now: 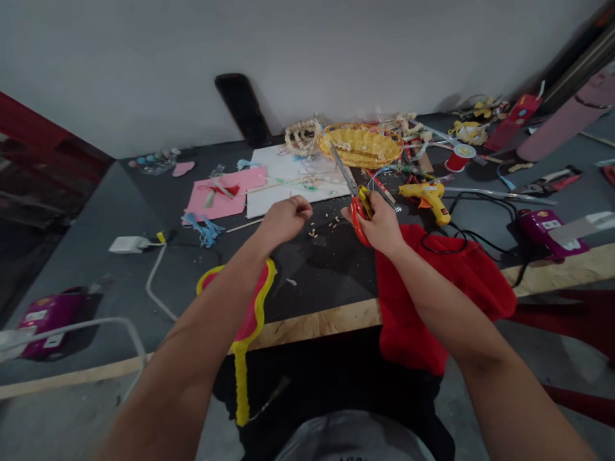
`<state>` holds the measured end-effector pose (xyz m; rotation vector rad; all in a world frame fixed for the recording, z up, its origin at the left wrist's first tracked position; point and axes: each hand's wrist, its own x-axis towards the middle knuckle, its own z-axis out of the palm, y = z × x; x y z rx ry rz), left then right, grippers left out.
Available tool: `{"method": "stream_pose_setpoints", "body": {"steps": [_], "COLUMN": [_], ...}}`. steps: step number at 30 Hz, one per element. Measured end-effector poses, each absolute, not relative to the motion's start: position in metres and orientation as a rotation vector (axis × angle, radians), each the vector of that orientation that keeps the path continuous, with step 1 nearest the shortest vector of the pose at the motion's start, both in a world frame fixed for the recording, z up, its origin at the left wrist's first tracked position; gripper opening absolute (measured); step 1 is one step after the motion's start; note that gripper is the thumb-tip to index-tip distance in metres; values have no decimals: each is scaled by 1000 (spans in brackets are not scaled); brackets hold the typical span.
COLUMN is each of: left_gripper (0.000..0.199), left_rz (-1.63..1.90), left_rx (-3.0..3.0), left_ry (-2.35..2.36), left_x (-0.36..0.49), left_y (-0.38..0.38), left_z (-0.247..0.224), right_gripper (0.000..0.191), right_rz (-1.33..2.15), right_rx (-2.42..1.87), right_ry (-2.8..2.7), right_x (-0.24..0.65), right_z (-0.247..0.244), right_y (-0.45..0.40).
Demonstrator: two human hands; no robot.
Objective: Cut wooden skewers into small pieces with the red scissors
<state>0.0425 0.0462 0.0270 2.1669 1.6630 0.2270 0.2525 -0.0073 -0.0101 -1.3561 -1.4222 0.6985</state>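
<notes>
My right hand is closed around scissors with red handles, their blades pointing up and away from me. A small yellow item shows at the same fingers; its kind is unclear. To the left, my left hand hovers over the dark table with its fingers curled together; whatever they may hold is hidden. Small pale clippings lie scattered between the hands. Under my left forearm rests a pink fan-shaped piece with a yellow edge, its yellow handle reaching past the table edge.
Pink paper, a white sheet and blue tassels lie beyond my left hand. A wicker basket, a yellow glue gun with its black cord, red cloth, red thread spool and pink bottle are rightward.
</notes>
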Motion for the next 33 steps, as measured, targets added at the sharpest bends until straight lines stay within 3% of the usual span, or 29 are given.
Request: {"method": "stream_pose_setpoints", "body": {"steps": [6, 13, 20, 25, 28, 33], "left_gripper": [21, 33, 27, 34, 23, 28], "left_rz": [204, 602, 777, 715, 690, 423], "left_rx": [2135, 1712, 1609, 1739, 1938, 2101], "left_ry": [1627, 1474, 1537, 1670, 1725, 1704], "left_x": [23, 19, 20, 14, 12, 23], "left_y": [38, 27, 18, 22, 27, 32], "left_z": [19, 18, 23, 21, 18, 18], "right_gripper": [41, 39, 39, 38, 38, 38], "right_rz": [711, 699, 710, 723, 721, 711], "right_rx": [-1403, -1437, -1415, -1423, -1411, -1421], "right_ry": [-1443, -1460, -1478, -1476, -1480, -1461], "right_x": [249, 248, 249, 248, 248, 250], "right_z": [-5, 0, -2, -2, -2, -3], "right_y": [-11, -14, -13, -13, -13, -12]}}
